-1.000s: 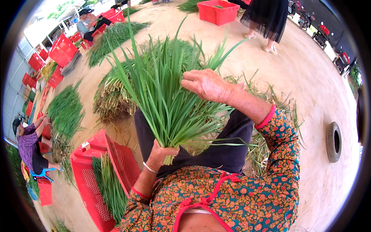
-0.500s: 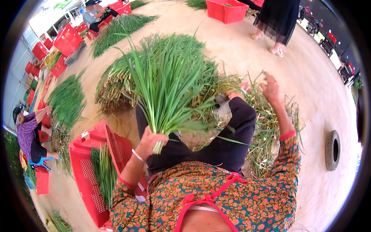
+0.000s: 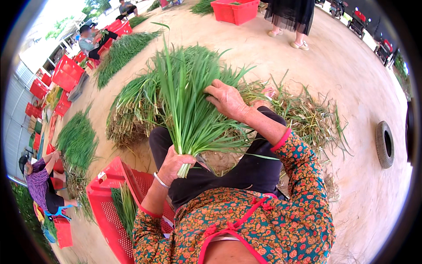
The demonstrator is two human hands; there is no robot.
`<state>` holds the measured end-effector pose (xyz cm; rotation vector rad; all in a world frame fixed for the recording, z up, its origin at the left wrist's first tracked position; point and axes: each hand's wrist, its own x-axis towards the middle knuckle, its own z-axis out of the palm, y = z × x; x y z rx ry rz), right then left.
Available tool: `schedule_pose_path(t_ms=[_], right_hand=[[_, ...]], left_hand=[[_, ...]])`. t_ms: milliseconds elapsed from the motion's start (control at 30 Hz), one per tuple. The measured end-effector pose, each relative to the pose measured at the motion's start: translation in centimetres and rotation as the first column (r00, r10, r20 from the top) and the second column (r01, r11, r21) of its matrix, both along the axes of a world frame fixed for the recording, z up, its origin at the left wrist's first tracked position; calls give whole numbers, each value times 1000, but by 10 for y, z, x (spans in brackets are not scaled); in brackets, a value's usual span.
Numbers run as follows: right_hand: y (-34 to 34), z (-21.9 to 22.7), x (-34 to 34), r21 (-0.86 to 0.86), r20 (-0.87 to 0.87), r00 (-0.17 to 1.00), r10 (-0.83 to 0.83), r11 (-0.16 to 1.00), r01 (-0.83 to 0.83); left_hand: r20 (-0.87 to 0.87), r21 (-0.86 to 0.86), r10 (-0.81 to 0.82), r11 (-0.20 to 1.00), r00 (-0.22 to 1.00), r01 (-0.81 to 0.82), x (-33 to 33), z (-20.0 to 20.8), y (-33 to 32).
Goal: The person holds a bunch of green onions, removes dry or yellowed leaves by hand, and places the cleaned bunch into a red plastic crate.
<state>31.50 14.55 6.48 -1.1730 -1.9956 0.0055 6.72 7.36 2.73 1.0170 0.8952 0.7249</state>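
Observation:
My left hand point(image 3: 176, 166) is closed round the pale stem ends of a bunch of garlic chives point(image 3: 187, 114), held upright above my lap with its long green leaves fanning away from me. At the right side of those leaves, my right hand point(image 3: 228, 101) has its fingers bent and closed on some of them; the fingertips are partly lost among the green. Beyond the bunch lies a big heap of chives point(image 3: 132, 103), its root ends brown and dry. A red perforated crate point(image 3: 115, 169) with more chives point(image 3: 125, 207) in it stands by my left arm.
Loose stripped leaves point(image 3: 307, 119) litter the ground by my right knee. A tyre point(image 3: 385, 145) stands farther right. At the left, a person in a purple top point(image 3: 38, 182) sits by another chive pile point(image 3: 78, 141). A person in a black skirt point(image 3: 290, 15) stands near a red tub point(image 3: 237, 12).
My right hand has come left from over the loose leaves onto the chive bunch. The left hand keeps its hold on the stems. The whole view has shifted slightly.

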Motion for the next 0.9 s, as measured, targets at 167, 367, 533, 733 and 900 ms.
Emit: schedule_pose_path(t_ms=[167, 367, 533, 733, 900], right_hand=[[-3, -9, 18, -16, 123, 991, 44, 999, -42], [1, -44, 130, -181, -344, 841, -418, 908, 377], [-66, -84, 190, -60, 593, 407, -695, 466, 883], [-93, -81, -8, -587, -796, 581, -171, 452, -671], [-30, -59, -89, 146, -898, -306, -316, 441, -885]], left_hand=[[-48, 33, -113, 993, 992, 114, -5, 5, 9], [-223, 100, -167, 976, 961, 192, -14, 14, 45], [-607, 261, 0, 944, 795, 200, -8, 51, 84], [-905, 401, 377, 599, 198, 693, 45, 74, 116], [-835, 399, 531, 404, 144, 823, 78, 64, 97]])
